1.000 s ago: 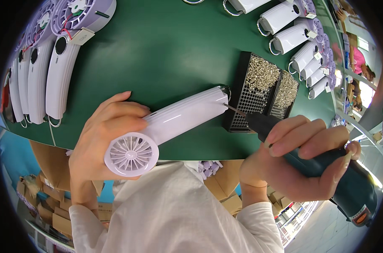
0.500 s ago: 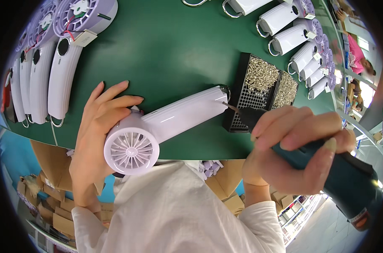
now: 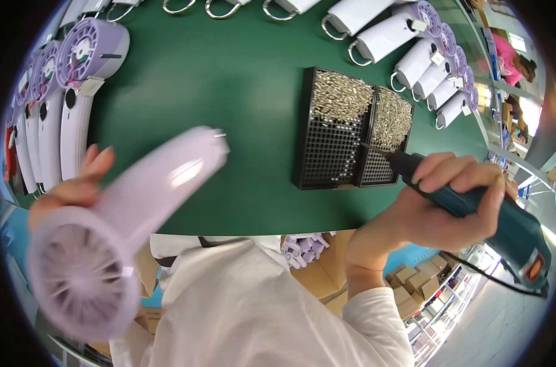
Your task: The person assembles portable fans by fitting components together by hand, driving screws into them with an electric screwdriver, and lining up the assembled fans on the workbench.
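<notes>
A white and pale-lilac handheld fan (image 3: 161, 177), smeared by motion, is raised close to the view at the left, its round grille toward the lower left. My left hand (image 3: 70, 189) is behind the fan head and grips it; some fingers show, blurred, and the rest are hidden. In my right hand (image 3: 443, 202) is a dark teal electric screwdriver (image 3: 504, 226), fingers wrapped round its body. Its thin bit points left over the black screw tray (image 3: 303, 134), near the divider between the two compartments. Silvery screws (image 3: 342, 98) heap in the far part of both; several sit in the holes nearer me.
Opened lilac fans with loose wires (image 3: 85, 55) stand in a row at the left of the green table (image 3: 229, 79). More white fan handles (image 3: 385, 43) with metal rings line the far and right edges. Below the table edge is a cardboard box (image 3: 327, 269) of lilac parts.
The fan has been lifted off the table and swung left toward me with my left hand. The screwdriver bit has left the handle's end and now hovers at the screw tray.
</notes>
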Available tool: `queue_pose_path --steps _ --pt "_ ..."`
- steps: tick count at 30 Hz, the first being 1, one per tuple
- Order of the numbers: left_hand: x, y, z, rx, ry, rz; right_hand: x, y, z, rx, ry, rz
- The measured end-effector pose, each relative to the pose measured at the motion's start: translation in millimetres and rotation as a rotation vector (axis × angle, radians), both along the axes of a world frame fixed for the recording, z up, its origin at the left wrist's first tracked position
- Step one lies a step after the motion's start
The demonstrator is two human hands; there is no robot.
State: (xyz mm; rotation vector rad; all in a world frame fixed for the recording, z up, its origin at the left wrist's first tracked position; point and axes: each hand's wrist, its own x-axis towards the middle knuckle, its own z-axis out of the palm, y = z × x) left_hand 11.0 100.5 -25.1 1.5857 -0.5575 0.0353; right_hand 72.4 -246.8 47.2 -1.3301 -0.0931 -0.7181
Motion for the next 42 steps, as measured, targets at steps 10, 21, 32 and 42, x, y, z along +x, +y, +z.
queue_pose_path --steps 10,21,32,42 --pt "29 -70 61 0.228 -0.044 0.439 -1 4 -7 -0.124 0.103 -0.071" --pt "51 -127 49 0.959 0.009 0.266 -4 -7 -7 -0.249 0.022 0.069" --pt "20 -96 30 0.938 -0.049 0.28 -17 29 24 -0.07 -0.177 0.113" --pt "9 -106 24 0.853 0.029 0.245 -28 75 29 -0.116 -0.231 0.44"
